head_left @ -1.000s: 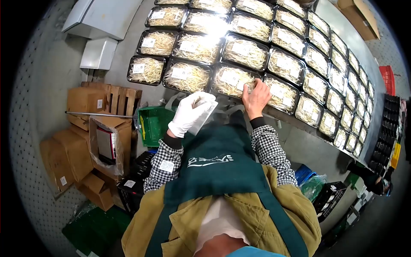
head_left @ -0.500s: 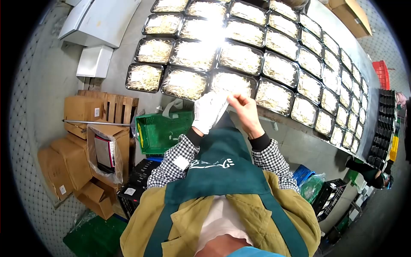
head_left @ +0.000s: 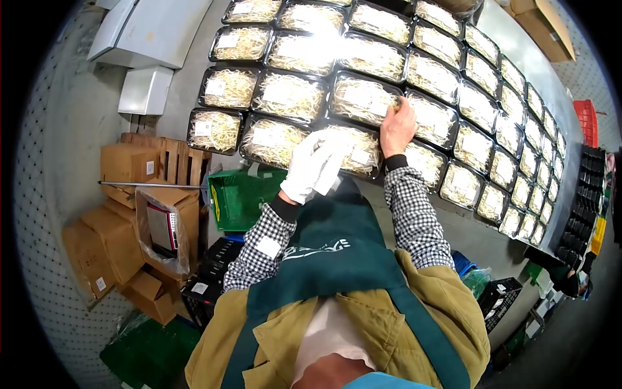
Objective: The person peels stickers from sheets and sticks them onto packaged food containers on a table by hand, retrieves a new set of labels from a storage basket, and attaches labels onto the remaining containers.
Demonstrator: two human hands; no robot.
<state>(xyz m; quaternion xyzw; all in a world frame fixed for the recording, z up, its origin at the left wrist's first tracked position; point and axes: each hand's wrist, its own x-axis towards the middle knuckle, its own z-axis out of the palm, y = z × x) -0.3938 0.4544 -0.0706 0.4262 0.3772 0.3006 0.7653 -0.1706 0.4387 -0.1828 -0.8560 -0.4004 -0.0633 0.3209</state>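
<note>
My left hand (head_left: pixel 310 167), in a white glove, is closed on a sheet of labels (head_left: pixel 329 170) by the table's near edge, overlapping a tray of bean sprouts (head_left: pixel 360 155). My bare right hand (head_left: pixel 397 128) reaches over the second row. Its fingertips touch the right end of a wrapped black tray of sprouts (head_left: pixel 363 98), with nothing visibly gripped. Rows of similar wrapped trays cover the table, many with white labels. Glare hides part of the trays at the upper middle.
A green crate (head_left: pixel 243 201) lies below the table's left part. Cardboard boxes (head_left: pixel 107 240) and a wooden pallet (head_left: pixel 170 162) stand at the left. Stacked black trays (head_left: pixel 583 194) and a red crate (head_left: pixel 585 123) are at the far right.
My right hand has moved from beside my left hand, up and right, onto the second-row tray. My left hand stays near the front edge, still with the label sheet.
</note>
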